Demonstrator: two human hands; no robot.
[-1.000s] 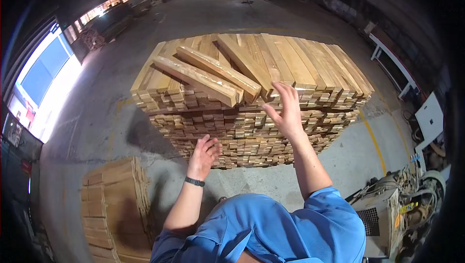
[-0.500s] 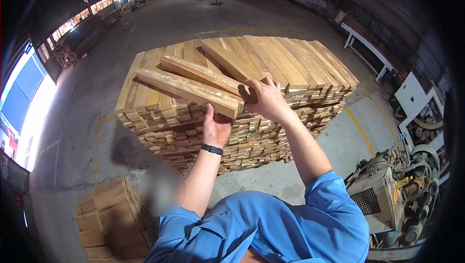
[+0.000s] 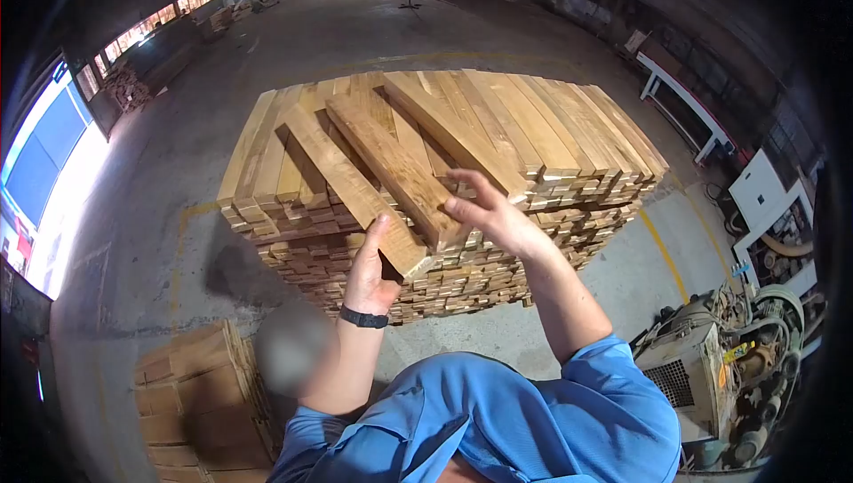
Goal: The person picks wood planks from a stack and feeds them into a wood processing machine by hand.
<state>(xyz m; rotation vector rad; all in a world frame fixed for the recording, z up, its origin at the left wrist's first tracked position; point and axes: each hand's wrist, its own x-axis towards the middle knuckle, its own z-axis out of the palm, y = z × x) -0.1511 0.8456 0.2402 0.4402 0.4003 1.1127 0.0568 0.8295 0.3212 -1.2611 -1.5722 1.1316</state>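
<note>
My left hand (image 3: 366, 280) grips the near end of a light wooden plank (image 3: 351, 185), thumb along its edge and fingers out of sight below. Beside it a browner wooden plank (image 3: 388, 163) slants the same way, its near end jutting past the stack's front. My right hand (image 3: 498, 216) is at that plank's right edge, fingers spread, the thumb at or very close to the wood. Farther right, a third loose plank (image 3: 453, 132) lies aslant on top. All three rest on a large stack of planks (image 3: 551, 127) laid side by side in layers.
A lower wood pile (image 3: 191, 394) stands at the lower left. Machinery with hoses (image 3: 737, 359) is at the lower right, near a white cabinet (image 3: 755, 190). A long white-topped bench (image 3: 684, 96) runs along the right. Yellow lines (image 3: 662, 247) mark the floor.
The two nearer planks have turned from showing white-streaked faces to broad clean faces, and now point more toward me. My right hand has loosened from the plank end, its fingers spreading.
</note>
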